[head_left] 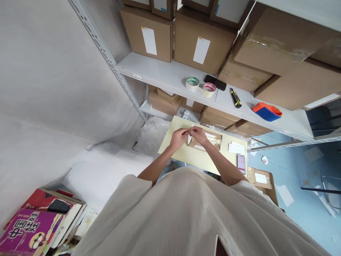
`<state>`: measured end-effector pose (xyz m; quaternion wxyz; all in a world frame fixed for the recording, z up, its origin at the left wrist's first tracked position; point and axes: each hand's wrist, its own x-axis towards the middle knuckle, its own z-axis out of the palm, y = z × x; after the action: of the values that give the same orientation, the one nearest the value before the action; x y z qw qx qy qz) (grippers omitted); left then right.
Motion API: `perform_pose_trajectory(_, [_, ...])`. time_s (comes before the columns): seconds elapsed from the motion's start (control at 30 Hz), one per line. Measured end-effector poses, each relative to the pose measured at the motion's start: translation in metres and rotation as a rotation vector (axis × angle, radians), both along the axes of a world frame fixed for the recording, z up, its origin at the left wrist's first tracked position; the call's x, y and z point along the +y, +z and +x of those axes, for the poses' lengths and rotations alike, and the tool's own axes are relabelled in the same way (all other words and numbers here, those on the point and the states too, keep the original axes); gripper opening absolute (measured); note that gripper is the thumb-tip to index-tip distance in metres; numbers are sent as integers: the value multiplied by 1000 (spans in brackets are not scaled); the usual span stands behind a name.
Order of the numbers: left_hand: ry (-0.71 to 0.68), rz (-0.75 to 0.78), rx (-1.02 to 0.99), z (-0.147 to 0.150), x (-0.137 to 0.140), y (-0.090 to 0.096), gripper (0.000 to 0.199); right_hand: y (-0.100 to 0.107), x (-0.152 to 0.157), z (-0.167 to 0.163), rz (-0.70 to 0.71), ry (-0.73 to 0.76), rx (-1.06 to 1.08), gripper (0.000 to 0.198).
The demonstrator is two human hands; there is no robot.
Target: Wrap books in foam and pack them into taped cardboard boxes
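Note:
My left hand (178, 138) is closed, its thumb and fingertips pinched together above the pale yellow table (176, 124). My right hand (198, 134) pinches as well, its fingertips almost meeting those of the left. Whatever is between the fingers is too small to make out. Just beneath both hands lies a flat cardboard box (218, 141) with white labels and shiny clear tape on it. A bit of white paper (189, 139) shows under the fingertips, at the box's left end.
White slips (236, 147) and a phone (241, 164) lie on the table's right. The shelf ahead holds tape rolls (192, 83), a dark phone (215, 82), a yellow-black utility knife (235, 98), an orange-blue tape dispenser (266, 111) and cartons (202, 46). Books (29, 231) are stacked lower left.

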<state>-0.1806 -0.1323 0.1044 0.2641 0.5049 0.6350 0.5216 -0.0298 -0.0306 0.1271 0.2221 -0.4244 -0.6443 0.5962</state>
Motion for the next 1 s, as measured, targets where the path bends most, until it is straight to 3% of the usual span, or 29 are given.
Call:
perform_pose_trajectory(0.3, [107, -62, -240, -13, -3, -2, 16, 2, 0, -22, 70, 118, -40, 19])
perform_pose_trajectory(0.47, [164, -122, -332, -32, -11, -14, 14, -9, 3, -45, 74, 144, -94, 16])
perform_pose_trajectory(0.63, [421, -146, -527, -75, -27, -29, 20, -26, 18, -73, 13, 59, -119, 22])
perform_pose_trajectory(0.83, [782, -105, -645, -143, -72, -38, 18, -45, 38, -118, -112, -50, -126, 29])
perform_pose_trajectory(1.0, [1098, 39, -732, -180, -113, -45, 16, -55, 36, -152, -46, -48, -227, 28])
